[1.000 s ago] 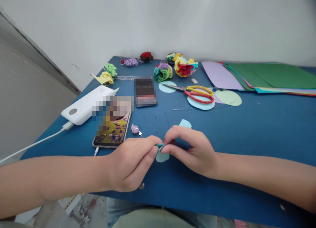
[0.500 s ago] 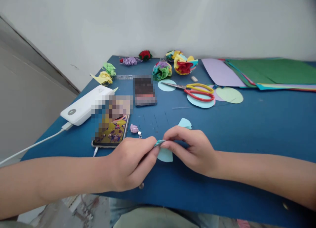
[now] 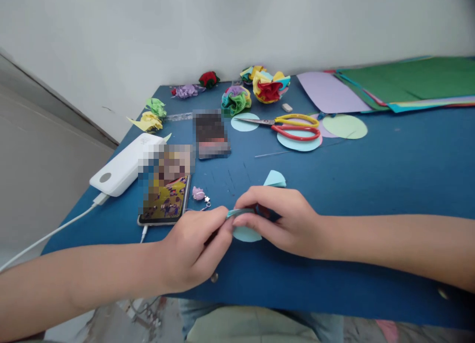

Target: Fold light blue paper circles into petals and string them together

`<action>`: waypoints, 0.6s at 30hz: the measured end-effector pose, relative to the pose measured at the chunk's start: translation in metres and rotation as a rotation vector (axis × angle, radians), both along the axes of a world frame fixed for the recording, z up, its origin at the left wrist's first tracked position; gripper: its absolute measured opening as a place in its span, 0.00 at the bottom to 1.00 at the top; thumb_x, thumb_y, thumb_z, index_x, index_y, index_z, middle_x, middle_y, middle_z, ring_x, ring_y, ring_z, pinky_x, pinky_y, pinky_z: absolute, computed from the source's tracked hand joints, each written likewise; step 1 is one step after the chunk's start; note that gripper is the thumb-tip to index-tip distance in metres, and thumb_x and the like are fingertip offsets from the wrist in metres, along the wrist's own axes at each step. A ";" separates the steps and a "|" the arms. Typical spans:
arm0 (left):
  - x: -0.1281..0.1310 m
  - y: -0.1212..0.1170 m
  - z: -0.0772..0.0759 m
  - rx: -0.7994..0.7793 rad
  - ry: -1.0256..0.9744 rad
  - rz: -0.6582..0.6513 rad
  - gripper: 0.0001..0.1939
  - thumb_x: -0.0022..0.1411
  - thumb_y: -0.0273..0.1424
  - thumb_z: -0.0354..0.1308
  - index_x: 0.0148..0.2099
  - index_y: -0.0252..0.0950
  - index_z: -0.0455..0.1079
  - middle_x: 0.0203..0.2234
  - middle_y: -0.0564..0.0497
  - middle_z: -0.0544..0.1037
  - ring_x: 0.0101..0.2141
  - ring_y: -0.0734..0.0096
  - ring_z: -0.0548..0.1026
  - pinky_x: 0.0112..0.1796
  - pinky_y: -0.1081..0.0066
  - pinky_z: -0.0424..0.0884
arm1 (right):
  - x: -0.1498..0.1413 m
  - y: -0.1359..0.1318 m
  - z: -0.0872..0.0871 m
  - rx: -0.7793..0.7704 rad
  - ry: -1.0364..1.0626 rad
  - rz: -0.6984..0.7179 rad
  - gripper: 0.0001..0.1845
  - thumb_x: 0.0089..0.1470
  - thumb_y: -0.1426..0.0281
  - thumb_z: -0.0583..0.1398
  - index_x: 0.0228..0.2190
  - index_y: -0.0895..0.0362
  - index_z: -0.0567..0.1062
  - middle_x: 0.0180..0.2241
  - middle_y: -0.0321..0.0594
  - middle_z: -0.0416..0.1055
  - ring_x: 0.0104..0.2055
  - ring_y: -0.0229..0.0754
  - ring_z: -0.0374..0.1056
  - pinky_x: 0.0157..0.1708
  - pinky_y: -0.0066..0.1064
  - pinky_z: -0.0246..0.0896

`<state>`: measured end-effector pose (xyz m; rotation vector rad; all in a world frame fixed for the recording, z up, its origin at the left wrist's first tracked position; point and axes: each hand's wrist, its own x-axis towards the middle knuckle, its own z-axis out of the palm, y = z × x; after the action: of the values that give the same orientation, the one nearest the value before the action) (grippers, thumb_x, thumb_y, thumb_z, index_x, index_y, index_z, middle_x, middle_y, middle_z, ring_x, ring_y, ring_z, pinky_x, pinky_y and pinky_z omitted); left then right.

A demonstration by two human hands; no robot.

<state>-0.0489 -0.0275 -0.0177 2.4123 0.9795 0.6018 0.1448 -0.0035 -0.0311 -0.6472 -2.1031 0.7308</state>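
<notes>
Between my two hands, just above the blue table, is a folded piece of light-blue paper (image 3: 240,212) seen nearly edge-on. My left hand (image 3: 202,246) pinches its left end between thumb and forefinger. The thumb and fingers of my right hand (image 3: 280,221) close on it from the right side. Below my fingertips another light-blue paper piece (image 3: 248,234) shows in part, its upper edge hidden by the hands. Just beyond my right hand lies a folded light-blue paper wedge (image 3: 275,178).
Scissors (image 3: 297,126) with red and yellow handles lie across paper circles, including a green one (image 3: 345,127). Paper flowers (image 3: 270,88) stand along the wall. Coloured sheets (image 3: 411,85) are stacked at right. At left are a phone (image 3: 166,197), a power bank (image 3: 128,162) and a purple charm (image 3: 198,193).
My right hand's fingertips have moved left along the folded paper, closer to my left hand. The camera view has tilted slightly.
</notes>
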 end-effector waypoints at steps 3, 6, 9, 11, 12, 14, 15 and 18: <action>0.002 0.000 0.004 -0.016 -0.012 0.004 0.10 0.63 0.24 0.43 0.29 0.35 0.60 0.16 0.57 0.61 0.17 0.79 0.59 0.21 0.75 0.54 | 0.000 0.001 0.000 0.005 0.026 0.012 0.03 0.55 0.74 0.57 0.32 0.59 0.71 0.29 0.35 0.73 0.28 0.31 0.67 0.31 0.20 0.61; 0.003 0.001 0.009 -0.069 -0.044 -0.022 0.13 0.63 0.23 0.42 0.26 0.35 0.57 0.16 0.57 0.58 0.17 0.80 0.58 0.21 0.76 0.55 | 0.001 0.001 -0.003 0.045 0.035 0.021 0.04 0.56 0.75 0.56 0.33 0.59 0.71 0.29 0.35 0.73 0.29 0.31 0.67 0.32 0.19 0.61; 0.004 0.002 0.010 -0.128 -0.095 -0.075 0.11 0.63 0.23 0.41 0.28 0.35 0.57 0.18 0.56 0.60 0.19 0.79 0.59 0.23 0.77 0.57 | 0.002 0.001 -0.006 0.089 0.011 0.040 0.06 0.57 0.75 0.54 0.34 0.61 0.71 0.29 0.38 0.72 0.30 0.33 0.67 0.32 0.21 0.61; 0.003 0.002 0.007 -0.128 -0.102 -0.088 0.10 0.63 0.22 0.41 0.29 0.35 0.57 0.18 0.56 0.60 0.19 0.79 0.59 0.23 0.77 0.58 | 0.002 0.001 -0.007 0.098 0.002 0.051 0.07 0.58 0.75 0.53 0.35 0.62 0.70 0.29 0.39 0.72 0.30 0.33 0.66 0.32 0.21 0.61; 0.003 0.002 0.006 -0.113 -0.096 -0.083 0.10 0.62 0.22 0.42 0.29 0.35 0.57 0.18 0.57 0.59 0.19 0.79 0.59 0.22 0.77 0.57 | 0.003 0.001 -0.006 0.091 0.001 0.054 0.07 0.58 0.75 0.52 0.35 0.62 0.70 0.29 0.39 0.72 0.30 0.33 0.66 0.32 0.21 0.60; 0.001 0.000 0.003 -0.054 -0.079 -0.059 0.11 0.62 0.21 0.43 0.28 0.35 0.57 0.17 0.58 0.58 0.18 0.80 0.58 0.21 0.77 0.56 | 0.003 0.001 -0.005 0.061 0.001 0.050 0.06 0.58 0.74 0.53 0.35 0.61 0.70 0.29 0.38 0.72 0.30 0.33 0.66 0.32 0.21 0.60; 0.001 0.000 0.002 -0.018 -0.068 -0.048 0.10 0.62 0.21 0.44 0.28 0.34 0.58 0.16 0.58 0.59 0.17 0.80 0.58 0.21 0.77 0.55 | 0.003 0.001 -0.004 0.042 0.001 0.043 0.06 0.58 0.73 0.54 0.35 0.60 0.70 0.29 0.37 0.72 0.29 0.32 0.66 0.31 0.21 0.60; -0.001 -0.001 0.001 0.036 -0.064 -0.045 0.10 0.62 0.22 0.45 0.28 0.34 0.60 0.17 0.57 0.61 0.18 0.79 0.60 0.21 0.76 0.55 | 0.003 0.001 -0.002 -0.001 0.016 0.007 0.05 0.56 0.70 0.57 0.33 0.59 0.70 0.28 0.35 0.71 0.27 0.31 0.65 0.30 0.19 0.59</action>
<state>-0.0496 -0.0288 -0.0165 2.4232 0.8933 0.6820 0.1475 -0.0030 -0.0333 -0.6332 -2.0916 0.7385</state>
